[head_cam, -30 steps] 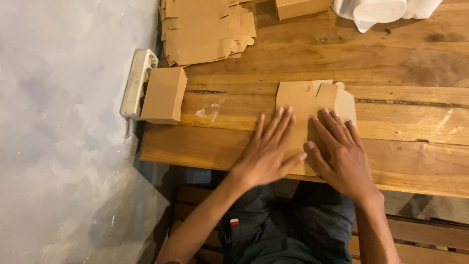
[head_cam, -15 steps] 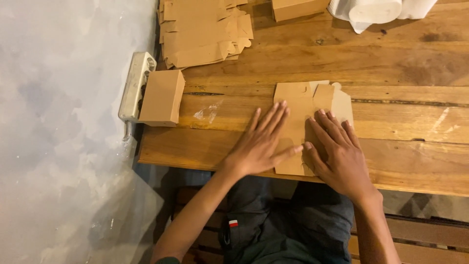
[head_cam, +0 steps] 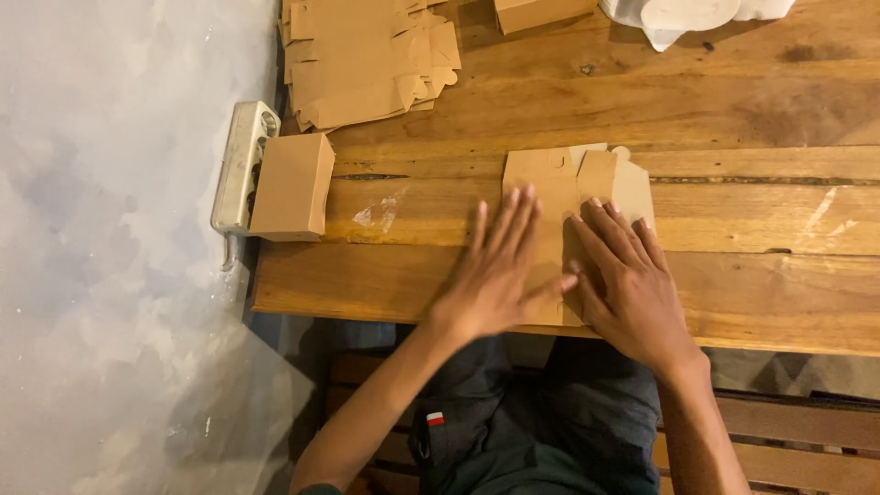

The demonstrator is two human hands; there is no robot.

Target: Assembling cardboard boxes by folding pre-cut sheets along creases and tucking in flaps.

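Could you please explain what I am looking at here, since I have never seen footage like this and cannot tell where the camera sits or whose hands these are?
The camera sits on a person's head and looks down, so both hands are that person's own. There is no machine. The left hand and right hand lie flat, fingers spread, pressing on a flat brown cardboard cutout on a wooden table. Nothing is gripped. To the left stands a folded cardboard box beside a white power strip. Farther back lies a stack of flat cutouts, another box and something white.
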